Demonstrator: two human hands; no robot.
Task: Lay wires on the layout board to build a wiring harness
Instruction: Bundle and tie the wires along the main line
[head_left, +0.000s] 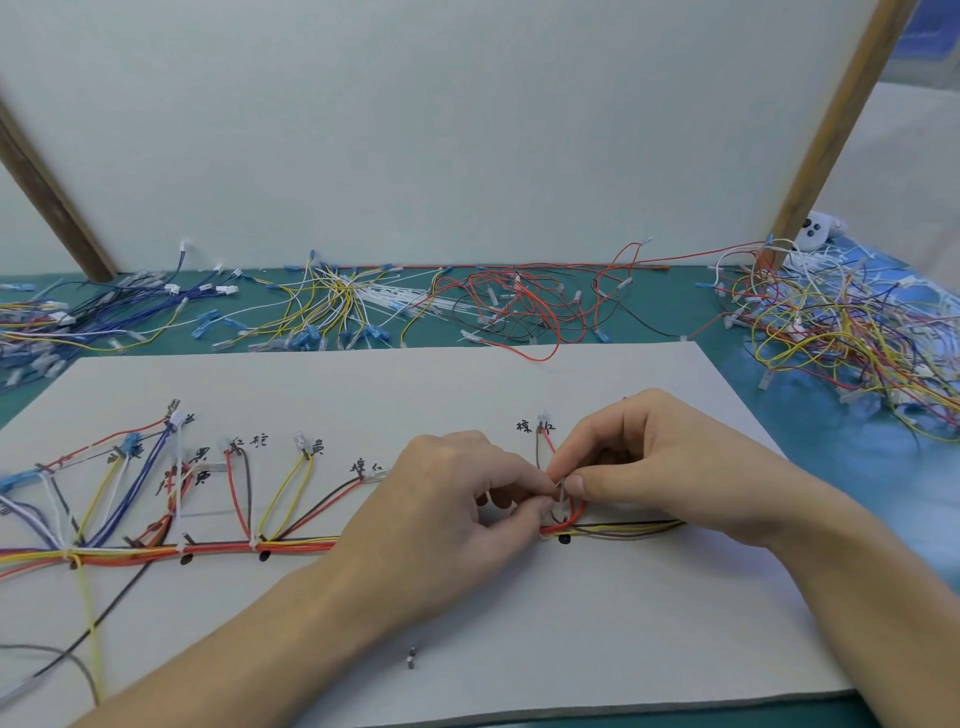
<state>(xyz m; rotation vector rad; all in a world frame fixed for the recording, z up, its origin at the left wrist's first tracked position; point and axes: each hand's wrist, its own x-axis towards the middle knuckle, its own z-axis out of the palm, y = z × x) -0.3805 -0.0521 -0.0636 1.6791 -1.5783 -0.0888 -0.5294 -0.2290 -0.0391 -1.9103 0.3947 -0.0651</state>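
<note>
On green table (753, 374), white layout board (467, 379) fronts white backboard (415, 130).

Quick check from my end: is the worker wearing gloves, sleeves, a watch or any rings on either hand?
Nothing worn shows. The left hand and right hand are both bare, no gloves, no rings visible. Both forearms are bare to the frame edge: no sleeves, watch or wristband in view.

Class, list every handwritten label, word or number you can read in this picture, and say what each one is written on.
All of them are handwritten on the white layout board:
"棕 红", beside the brown and red branch, just above the right hand.
"棕 红", partly blurred, just left of the left hand.
"黄", at the yellow branch.
"红 棕", likely, blurred.
"黑" over "黄", blurred.
The labels further left are too blurred or covered by wires to read.
No numbers or brands.
</note>
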